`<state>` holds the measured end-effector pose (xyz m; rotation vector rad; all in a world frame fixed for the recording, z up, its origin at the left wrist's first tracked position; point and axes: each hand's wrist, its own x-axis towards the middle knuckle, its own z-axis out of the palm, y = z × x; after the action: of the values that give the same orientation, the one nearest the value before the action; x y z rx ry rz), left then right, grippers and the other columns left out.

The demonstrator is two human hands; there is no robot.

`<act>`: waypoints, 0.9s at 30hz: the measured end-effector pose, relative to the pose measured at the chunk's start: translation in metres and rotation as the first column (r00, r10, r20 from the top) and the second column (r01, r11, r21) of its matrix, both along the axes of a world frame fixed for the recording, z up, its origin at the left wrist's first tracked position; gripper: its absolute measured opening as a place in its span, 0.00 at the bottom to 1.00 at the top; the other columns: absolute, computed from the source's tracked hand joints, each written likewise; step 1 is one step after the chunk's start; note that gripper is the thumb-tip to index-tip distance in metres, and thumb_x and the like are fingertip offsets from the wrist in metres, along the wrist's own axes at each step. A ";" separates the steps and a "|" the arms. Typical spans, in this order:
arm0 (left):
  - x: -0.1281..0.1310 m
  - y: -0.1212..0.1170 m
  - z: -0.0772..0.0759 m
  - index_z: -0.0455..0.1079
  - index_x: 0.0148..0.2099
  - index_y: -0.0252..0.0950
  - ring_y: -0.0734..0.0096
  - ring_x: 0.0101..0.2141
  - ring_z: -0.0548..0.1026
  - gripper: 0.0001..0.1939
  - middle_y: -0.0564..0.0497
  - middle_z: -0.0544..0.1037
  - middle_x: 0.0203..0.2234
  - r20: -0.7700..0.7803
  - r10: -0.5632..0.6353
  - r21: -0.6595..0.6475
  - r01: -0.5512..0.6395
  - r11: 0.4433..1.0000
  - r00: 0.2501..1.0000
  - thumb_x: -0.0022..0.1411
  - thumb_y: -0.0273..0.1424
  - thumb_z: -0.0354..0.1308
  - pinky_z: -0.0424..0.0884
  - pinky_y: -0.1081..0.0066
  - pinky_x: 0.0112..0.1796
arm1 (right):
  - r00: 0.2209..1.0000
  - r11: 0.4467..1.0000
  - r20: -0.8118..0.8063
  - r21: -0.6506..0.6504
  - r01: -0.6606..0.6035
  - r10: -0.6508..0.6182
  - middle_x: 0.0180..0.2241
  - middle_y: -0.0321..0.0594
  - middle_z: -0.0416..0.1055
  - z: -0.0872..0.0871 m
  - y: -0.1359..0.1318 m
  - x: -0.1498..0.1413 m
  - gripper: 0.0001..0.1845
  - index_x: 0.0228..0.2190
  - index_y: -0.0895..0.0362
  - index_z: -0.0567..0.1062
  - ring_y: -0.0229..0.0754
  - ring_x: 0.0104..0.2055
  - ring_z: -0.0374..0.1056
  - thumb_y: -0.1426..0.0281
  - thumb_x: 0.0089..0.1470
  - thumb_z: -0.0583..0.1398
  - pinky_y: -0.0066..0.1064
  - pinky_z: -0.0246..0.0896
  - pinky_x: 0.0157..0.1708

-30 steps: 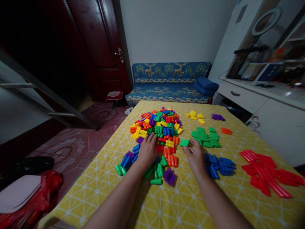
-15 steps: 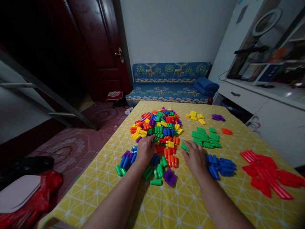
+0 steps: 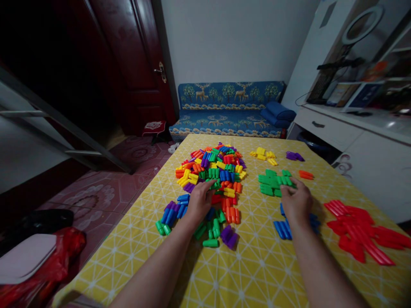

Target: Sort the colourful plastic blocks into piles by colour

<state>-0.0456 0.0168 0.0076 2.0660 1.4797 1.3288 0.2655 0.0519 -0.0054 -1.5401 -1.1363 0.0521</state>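
Observation:
A mixed heap of coloured plastic blocks (image 3: pixel 215 164) lies on the yellow-clothed table (image 3: pixel 250 269). My left hand (image 3: pixel 199 202) rests at the heap's near edge, thumb and fingers pinched on a green block (image 3: pixel 214 185). My right hand (image 3: pixel 298 200) is at the near right edge of the sorted green pile (image 3: pixel 272 184), fingers curled down on a green block there. Just below that hand lies the blue pile (image 3: pixel 282 229), partly hidden by my wrist. Loose blue, green, orange and purple blocks (image 3: pixel 221 226) sit between my forearms.
Sorted groups lie on the cloth: red pieces (image 3: pixel 359 231) at the right, yellow (image 3: pixel 265 156), purple (image 3: pixel 293 156) and orange (image 3: pixel 305 174) at the back. A blue sofa (image 3: pixel 224 111) stands beyond the table, a white cabinet (image 3: pixel 353 141) to the right, a red bag (image 3: pixel 61 256) on the floor to the left.
My right hand has carried a green block from the middle rightwards to the green pile. My left hand closed on a green block at the heap's edge.

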 end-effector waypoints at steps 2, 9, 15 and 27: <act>0.001 -0.001 0.000 0.73 0.52 0.39 0.59 0.42 0.78 0.16 0.46 0.81 0.41 0.060 -0.015 -0.002 0.015 1.000 0.998 0.62 0.25 0.56 0.72 0.63 0.44 | 0.998 0.998 0.026 0.033 -0.054 0.053 0.45 0.56 0.73 0.003 -0.002 -0.004 0.28 0.51 0.63 0.72 0.50 0.38 0.73 0.66 0.47 0.59 0.44 0.69 0.37; 0.005 -0.009 0.011 0.75 0.45 0.39 0.61 0.38 0.77 0.09 0.46 0.81 0.37 0.020 -0.118 0.011 0.117 0.993 0.993 0.62 0.31 0.60 0.69 0.65 0.42 | 0.872 0.872 -0.029 -0.027 -0.489 0.489 0.44 0.48 0.76 0.020 -0.037 -0.086 0.22 0.50 0.56 0.73 0.45 0.37 0.73 0.60 0.55 0.60 0.36 0.70 0.33; 0.010 -0.015 0.017 0.76 0.45 0.39 0.62 0.36 0.77 0.09 0.46 0.81 0.34 -0.098 -0.183 -0.032 0.181 0.983 0.978 0.64 0.34 0.59 0.68 0.65 0.40 | 0.673 0.668 -0.230 -0.113 -0.736 0.703 0.37 0.41 0.78 0.010 -0.060 -0.128 0.19 0.47 0.54 0.75 0.44 0.35 0.75 0.62 0.53 0.62 0.33 0.71 0.33; 0.004 -0.002 0.003 0.63 0.64 0.46 0.50 0.57 0.66 0.24 0.41 0.63 0.64 -0.561 -0.020 -0.052 -0.011 0.999 0.828 0.67 0.35 0.55 0.65 0.51 0.54 | 0.763 0.762 -0.324 -0.161 -0.627 0.559 0.33 0.40 0.77 -0.015 -0.040 -0.111 0.19 0.43 0.54 0.72 0.43 0.32 0.75 0.60 0.50 0.61 0.32 0.70 0.30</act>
<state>-0.0416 0.0145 0.0105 2.5577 1.6931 0.6767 0.1546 0.0115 -0.0202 -1.2777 -1.4087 0.8518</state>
